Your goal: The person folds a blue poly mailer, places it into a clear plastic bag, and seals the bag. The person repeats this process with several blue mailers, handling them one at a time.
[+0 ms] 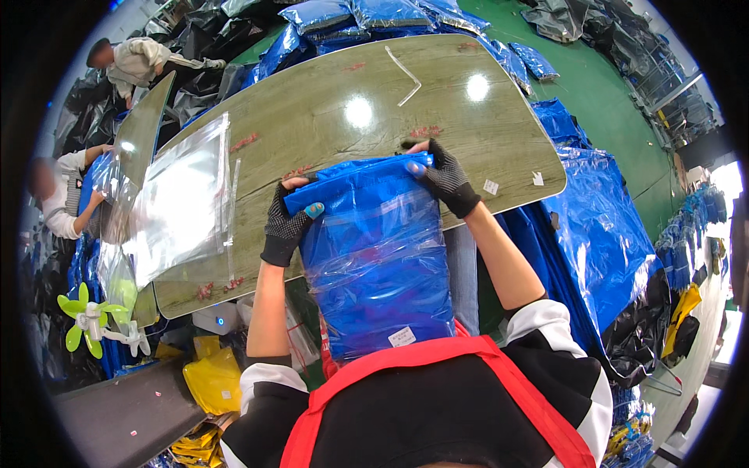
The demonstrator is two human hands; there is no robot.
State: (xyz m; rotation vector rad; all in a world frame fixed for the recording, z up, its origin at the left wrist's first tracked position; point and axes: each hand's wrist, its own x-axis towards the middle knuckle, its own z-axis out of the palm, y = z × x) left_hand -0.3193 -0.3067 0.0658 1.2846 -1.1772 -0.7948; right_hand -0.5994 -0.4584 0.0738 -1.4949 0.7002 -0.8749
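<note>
A folded blue plastic sheet (351, 183) sticks out of a clear plastic bag (374, 273) that is drawn over most of it. The bundle slants from the table's near edge down to my chest, with a small white label (402, 337) near its lower end. My left hand (287, 218), in a dark dotted fingerless glove, grips the bundle's upper left corner, a blue-green wrap on one finger. At the upper right corner my right hand (445, 178), gloved alike, is closed on the folded edge, thumb on top and fingers behind.
The wood-grain table (328, 109) holds a stack of clear bags (187, 195) at left and a bent clear strip (402, 76). Packed blue bundles (390, 14) lie beyond it; blue sheeting (601, 226) hangs at right. A small green fan (90, 320) stands lower left. Two other people work at far left.
</note>
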